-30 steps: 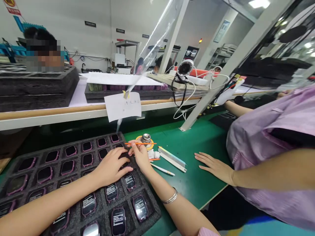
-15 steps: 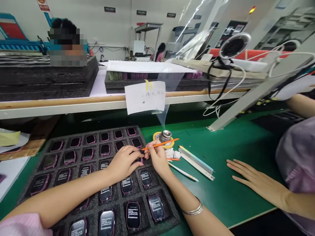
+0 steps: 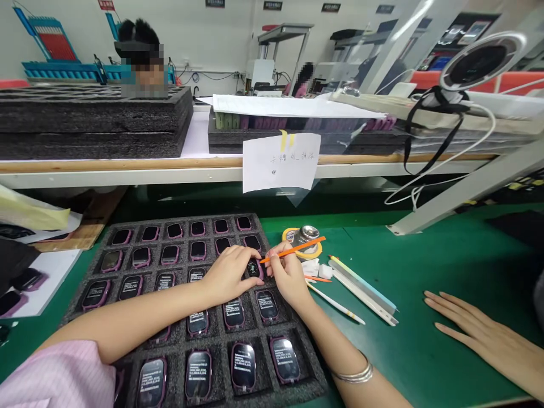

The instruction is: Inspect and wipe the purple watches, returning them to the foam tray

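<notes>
My left hand (image 3: 233, 273) reaches over a black foam tray (image 3: 266, 335), its thumb and fingers closed around the sides of a purple-framed smartwatch (image 3: 254, 268). That watch lies in its slot near the tray's right edge, and its screen shows a lit dial. In my right hand (image 3: 289, 276) is a thin orange stick (image 3: 304, 246), gripped like a pen, with its tip against the watch's right side. Other purple smartwatches fill slots around it. Nearer ones, such as the watch (image 3: 243, 365), show lines of white text; the far rows have dark screens.
Right of the tray lie a yellow tape roll (image 3: 290, 233), a metal-topped container (image 3: 309, 232), a white pen-like tool (image 3: 338, 304) and long strips (image 3: 365, 292). A co-worker's hand (image 3: 480, 334) rests on the green table. A shelf (image 3: 178, 177) with a paper note (image 3: 281, 164) crosses behind.
The view has shifted, so the scene sits farther right. The held watch's lit dial now shows between my hands, where it was mostly covered. Both hands keep their places at the tray.
</notes>
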Available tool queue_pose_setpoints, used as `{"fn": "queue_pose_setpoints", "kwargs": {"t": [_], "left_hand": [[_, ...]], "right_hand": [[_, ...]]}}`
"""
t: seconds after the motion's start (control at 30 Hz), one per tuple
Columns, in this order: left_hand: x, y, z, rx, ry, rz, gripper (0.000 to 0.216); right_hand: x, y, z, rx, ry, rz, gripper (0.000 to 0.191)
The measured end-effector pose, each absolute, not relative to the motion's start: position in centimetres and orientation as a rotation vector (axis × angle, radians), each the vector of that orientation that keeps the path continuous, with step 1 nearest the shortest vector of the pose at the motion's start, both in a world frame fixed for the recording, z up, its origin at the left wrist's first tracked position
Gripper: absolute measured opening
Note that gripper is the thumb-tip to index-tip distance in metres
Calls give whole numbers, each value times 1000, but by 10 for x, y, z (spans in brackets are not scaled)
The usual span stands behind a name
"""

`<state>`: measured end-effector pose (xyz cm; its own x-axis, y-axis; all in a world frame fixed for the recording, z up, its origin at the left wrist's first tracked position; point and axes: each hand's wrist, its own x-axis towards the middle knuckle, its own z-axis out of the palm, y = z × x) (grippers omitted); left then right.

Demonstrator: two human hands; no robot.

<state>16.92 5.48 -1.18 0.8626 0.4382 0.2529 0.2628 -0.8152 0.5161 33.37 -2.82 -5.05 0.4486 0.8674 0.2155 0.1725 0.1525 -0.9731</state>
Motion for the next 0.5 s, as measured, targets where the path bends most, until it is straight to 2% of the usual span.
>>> {"fn": "queue_pose_setpoints", "kwargs": {"t": [0.13,0.3,0.5], "left_hand": [[162,55,-3,2611,491,483,54],[130,55,6,2729,524,441,28],[104,50,5,2818,491,392,32]], "right_hand": [[333,-28,-51,-1368,-1040,647,26],[334,-27,-42,-1361,-1019,649,27],[321,-21,-8,-1279,-986,662,34]]}}
